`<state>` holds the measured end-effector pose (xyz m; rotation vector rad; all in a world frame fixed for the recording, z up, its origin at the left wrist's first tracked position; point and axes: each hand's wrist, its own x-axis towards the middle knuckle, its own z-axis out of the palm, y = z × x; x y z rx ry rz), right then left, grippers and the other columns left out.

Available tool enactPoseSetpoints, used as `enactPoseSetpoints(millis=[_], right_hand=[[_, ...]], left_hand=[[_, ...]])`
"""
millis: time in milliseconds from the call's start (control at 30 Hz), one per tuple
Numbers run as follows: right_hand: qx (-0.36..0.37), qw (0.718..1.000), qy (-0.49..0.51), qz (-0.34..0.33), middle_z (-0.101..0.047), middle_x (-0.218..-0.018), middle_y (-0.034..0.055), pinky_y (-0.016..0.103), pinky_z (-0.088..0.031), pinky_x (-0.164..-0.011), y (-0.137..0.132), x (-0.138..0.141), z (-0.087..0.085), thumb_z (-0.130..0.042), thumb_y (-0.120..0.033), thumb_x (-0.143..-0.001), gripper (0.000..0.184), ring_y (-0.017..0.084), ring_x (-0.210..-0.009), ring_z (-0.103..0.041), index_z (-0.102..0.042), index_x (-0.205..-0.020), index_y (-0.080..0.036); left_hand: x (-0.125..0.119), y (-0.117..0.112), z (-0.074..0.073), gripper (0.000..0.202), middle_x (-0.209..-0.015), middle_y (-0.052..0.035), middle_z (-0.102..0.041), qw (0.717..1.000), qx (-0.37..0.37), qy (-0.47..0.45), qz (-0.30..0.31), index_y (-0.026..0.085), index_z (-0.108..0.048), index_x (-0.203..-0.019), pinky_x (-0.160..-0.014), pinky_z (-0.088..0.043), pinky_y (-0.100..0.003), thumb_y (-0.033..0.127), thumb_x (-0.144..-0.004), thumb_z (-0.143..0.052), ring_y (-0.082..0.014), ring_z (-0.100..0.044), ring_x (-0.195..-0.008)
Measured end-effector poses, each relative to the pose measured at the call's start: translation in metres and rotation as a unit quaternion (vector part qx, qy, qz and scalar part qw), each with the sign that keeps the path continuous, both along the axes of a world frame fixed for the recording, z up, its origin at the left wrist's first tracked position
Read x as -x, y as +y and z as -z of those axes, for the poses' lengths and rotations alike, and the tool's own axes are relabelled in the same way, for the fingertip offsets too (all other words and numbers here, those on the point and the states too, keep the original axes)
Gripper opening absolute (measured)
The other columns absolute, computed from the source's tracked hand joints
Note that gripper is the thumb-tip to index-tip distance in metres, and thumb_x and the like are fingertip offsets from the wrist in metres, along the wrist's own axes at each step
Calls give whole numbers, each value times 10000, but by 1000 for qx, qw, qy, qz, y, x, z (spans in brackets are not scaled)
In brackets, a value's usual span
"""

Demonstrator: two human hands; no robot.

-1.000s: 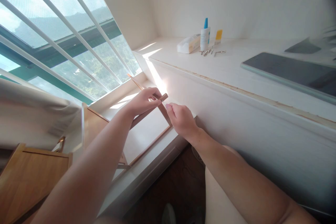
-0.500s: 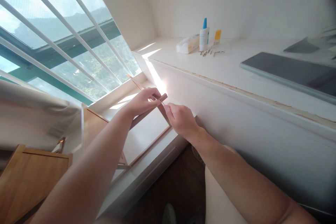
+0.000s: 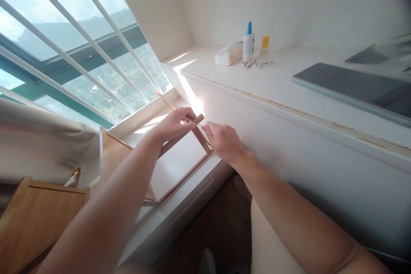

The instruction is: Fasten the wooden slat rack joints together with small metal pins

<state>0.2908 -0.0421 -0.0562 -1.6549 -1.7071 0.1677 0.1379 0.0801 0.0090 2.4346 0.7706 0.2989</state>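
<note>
My left hand (image 3: 176, 125) is wrapped around the top bar of a brown wooden frame (image 3: 201, 140), close to its end. The frame stands on the white window ledge, its lower rail lying along the ledge's front. Just right of the bar end, my right hand (image 3: 226, 144) is closed in a pinch on a thin metal rod (image 3: 200, 125). The rod points at the side of the bar near my left fingertips. Its other end is hidden in my right fist, so its exact kind does not show.
On the white shelf (image 3: 282, 87) stand a white glue bottle (image 3: 248, 47) with a blue cap, a tissue pack (image 3: 228, 54), a yellow-topped item (image 3: 265, 44) and several small metal screws (image 3: 250, 64). A phone or tablet (image 3: 353, 90) lies right. Wooden panels (image 3: 41, 218) lean at left.
My right hand has shifted slightly right, away from the bar end, and turned a little. My left hand and the frame have stayed put.
</note>
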Motion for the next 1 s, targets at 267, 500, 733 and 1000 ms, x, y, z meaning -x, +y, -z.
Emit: enactPoseSetpoints(millis=[267, 500, 733, 1000], right_hand=[[-8, 1000, -4, 30, -626, -717, 37, 286, -187, -574, -2, -1, -5, -324, -404, -999, 385, 152, -628, -513, -583, -798, -200], [-19, 998, 41, 37, -610, -655, 37, 285, -200, -577, -2, 4, 0, -309, -413, -999, 431, 146, -593, -489, -585, -756, -188], [-32, 993, 103, 36, -552, -571, 12, 276, -245, -577, -2, 7, 3, -322, -422, -988, 461, 129, -550, -451, -538, -654, -189], [-24, 969, 245, -2, -491, -510, -7, 260, -320, -577, -3, 16, 7, -312, -442, -981, 503, 120, -529, -477, -461, -566, -197]], left_hand=[[-1, -2, -2, 160, -876, -30, -628, 1000, 2, 5, -11, 189, -600, -871, -849, -486, -367, 317, -781, -569, -189, -593, -883], [-1, -2, -1, 147, -866, -23, -626, 1000, 1, -2, -3, 186, -605, -860, -842, -480, -357, 302, -776, -572, -176, -591, -868], [-1, -1, 0, 154, -868, -22, -620, 1000, 0, -1, -7, 186, -602, -861, -845, -484, -361, 312, -778, -570, -180, -589, -863], [-1, -1, -1, 164, -862, -27, -613, 1000, 0, 1, -2, 186, -595, -856, -847, -489, -365, 332, -786, -573, -184, -587, -874]])
